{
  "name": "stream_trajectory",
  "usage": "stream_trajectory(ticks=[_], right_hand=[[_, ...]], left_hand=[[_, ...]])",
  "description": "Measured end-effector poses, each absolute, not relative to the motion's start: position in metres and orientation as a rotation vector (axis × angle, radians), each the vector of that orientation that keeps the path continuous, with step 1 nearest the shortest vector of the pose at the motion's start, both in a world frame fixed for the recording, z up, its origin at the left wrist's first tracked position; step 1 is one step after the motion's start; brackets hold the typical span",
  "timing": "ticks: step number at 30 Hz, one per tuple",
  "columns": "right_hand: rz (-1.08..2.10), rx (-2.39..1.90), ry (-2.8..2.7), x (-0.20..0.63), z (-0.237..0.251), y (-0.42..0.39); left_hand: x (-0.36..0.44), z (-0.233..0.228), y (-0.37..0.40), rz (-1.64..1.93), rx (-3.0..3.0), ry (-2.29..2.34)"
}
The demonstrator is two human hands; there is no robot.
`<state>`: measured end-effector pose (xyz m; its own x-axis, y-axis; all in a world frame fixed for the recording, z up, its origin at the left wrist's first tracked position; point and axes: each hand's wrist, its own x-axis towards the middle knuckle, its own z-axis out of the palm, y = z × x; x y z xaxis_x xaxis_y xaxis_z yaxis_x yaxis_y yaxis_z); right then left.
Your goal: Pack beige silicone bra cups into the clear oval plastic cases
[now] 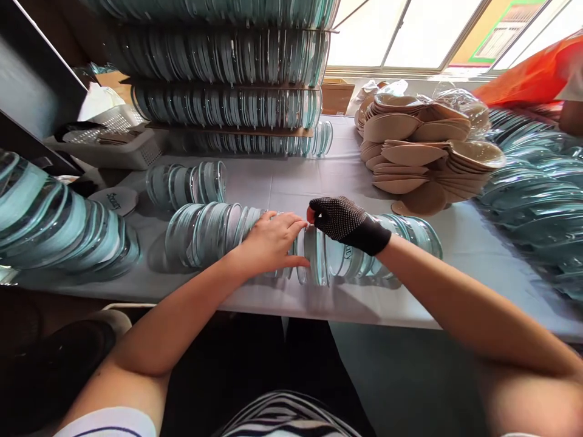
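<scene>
Mid-sorting, the bare left hand point(273, 240) steadies the row of glass discs point(214, 233) on the desk point(291, 182) while the gloved right hand point(346, 221) pinches one disc point(314, 255), which seems to need a careful upright lift.

Two hands work at the tabletop point(291, 182): a bare left hand point(272, 240) and a right hand point(348, 223) in one black dotted glove. Under them lies one row of glass discs point(204, 233) on edge, too many to count. One shorter row point(186, 184) lies behind, four stacked tiers point(228, 106) beyond. One heap of tan pads point(423, 152) and one white basket point(118, 136) stand apart.
</scene>
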<state>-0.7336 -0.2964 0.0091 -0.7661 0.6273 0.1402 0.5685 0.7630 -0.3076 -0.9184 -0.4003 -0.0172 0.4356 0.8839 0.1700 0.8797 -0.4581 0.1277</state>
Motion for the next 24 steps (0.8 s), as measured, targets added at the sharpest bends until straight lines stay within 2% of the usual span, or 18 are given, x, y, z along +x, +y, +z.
stream_trajectory(ticks=[7, 12, 24], right_hand=[[0.391, -0.854, -2.428, -0.728, -0.007, -0.297], [0.425, -0.945, -2.558, -0.735, -0.005, -0.284], [0.191, -0.85, -2.786, -0.732, 0.01, -0.326]], left_hand=[[-0.922, -0.005, -0.397, 0.278, 2.611, 1.602], [-0.935, 0.003, -0.38, 0.164, 2.531, 1.523], [-0.934, 0.011, -0.371, 0.068, 2.557, 1.422]])
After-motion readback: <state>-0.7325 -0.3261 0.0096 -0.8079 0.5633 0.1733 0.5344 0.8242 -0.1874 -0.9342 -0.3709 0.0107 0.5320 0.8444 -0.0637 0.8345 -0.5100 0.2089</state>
